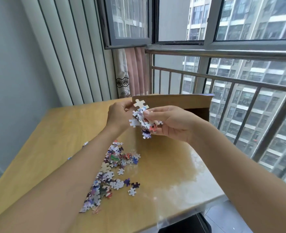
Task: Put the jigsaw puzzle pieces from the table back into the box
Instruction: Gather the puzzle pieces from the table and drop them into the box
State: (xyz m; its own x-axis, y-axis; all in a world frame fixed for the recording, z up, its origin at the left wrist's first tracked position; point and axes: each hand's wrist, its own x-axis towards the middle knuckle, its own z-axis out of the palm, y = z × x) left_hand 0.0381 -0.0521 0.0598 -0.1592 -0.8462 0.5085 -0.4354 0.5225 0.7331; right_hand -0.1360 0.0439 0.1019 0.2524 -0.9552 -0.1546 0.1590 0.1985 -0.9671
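Held pieces: a bunched handful of jigsaw pieces (143, 121), raised above the table just in front of the box, presumably gathered so that many go in at once.
Right hand: the right hand (171, 122) cups the handful from the side, thumb on top and fingers curled beneath, clamping the stack together.
Left hand: the left hand (118, 115) meets the stack from the other side; its fingertips pinch a single pale piece (139, 103) at the top, likely squaring it onto the bunch.
Loose pieces: a scatter of jigsaw pieces on the table (112, 172), strung out under the left forearm, well apart from the box; much of the task remains.
Box: a brown cardboard box (186, 102) at the table's far edge, flap upright, its opening dark; whether any pieces lie inside cannot be told from here.
Table: a glossy wooden table (164, 165) beside the window.
Surroundings: a metal railing (223, 79) and a pink curtain (135, 71) behind the box.
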